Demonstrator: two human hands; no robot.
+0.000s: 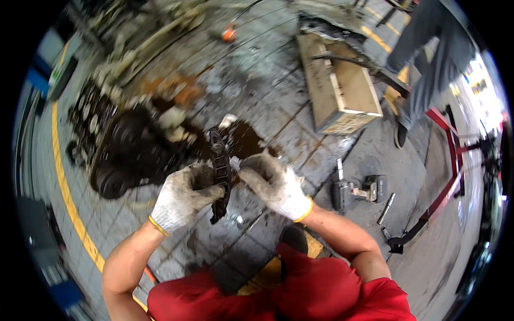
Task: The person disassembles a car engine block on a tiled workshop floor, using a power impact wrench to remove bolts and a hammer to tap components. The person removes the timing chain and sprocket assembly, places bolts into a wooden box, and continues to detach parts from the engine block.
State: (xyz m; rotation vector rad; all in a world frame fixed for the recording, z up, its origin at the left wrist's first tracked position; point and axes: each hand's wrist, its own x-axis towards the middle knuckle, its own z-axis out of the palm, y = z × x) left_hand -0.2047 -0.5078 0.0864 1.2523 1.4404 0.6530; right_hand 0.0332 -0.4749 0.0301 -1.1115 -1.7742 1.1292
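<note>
My left hand [184,195], in a white knit glove stained grey, is closed round the lower part of a long, dark, curved ribbed part [220,160]. The part looks oily and stands roughly upright in the picture, its lower end below my fingers. Just right of it is my right hand [272,182], in a matching glove, with fingers curled together beside the part. A small pale bit [234,162] shows at those fingertips; what it is I cannot make out. Beyond the left hand, a dark, greasy engine [134,142] lies on the tiled floor.
Dark liquid [247,140] pools beside the engine, with a crumpled white scrap [227,120] at its edge. A cordless impact wrench [369,188] and a metal rod [386,208] lie to the right. Farther off stand a wooden box [324,88], a red metal frame [445,195] and a person in grey trousers [428,69].
</note>
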